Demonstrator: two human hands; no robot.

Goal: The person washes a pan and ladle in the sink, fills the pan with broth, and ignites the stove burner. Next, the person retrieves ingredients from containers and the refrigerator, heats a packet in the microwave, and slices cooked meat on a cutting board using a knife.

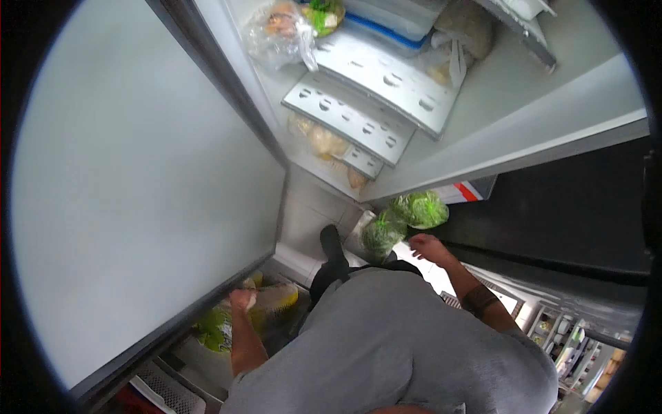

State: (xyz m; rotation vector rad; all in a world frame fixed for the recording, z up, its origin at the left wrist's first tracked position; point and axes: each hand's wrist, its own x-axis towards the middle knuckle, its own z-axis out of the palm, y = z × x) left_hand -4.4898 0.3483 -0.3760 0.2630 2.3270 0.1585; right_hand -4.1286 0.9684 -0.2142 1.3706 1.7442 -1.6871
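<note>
My left hand [243, 299] is low at the left, by the bottom edge of the open fridge door [152, 165]. Its fingers look curled; whatever they grip, if anything, is hidden. Just beyond it are a clear bag with yellow print [279, 298] and a bag of leafy greens [215, 330]. My right hand [429, 248] hangs open, holding nothing, with its fingers a little bent. Near its fingertips are two clear bags of green leafy vegetables, one [383, 233] nearer and one [423, 209] behind it.
Perforated metal shelves [348, 117] fill the open fridge ahead, with a knotted plastic bag [279, 34] and a blue-rimmed container [386, 27] on top. A dark surface [572, 200] lies to the right. Below left is a grey basket [169, 390]; stocked shelves [572, 352] stand at lower right.
</note>
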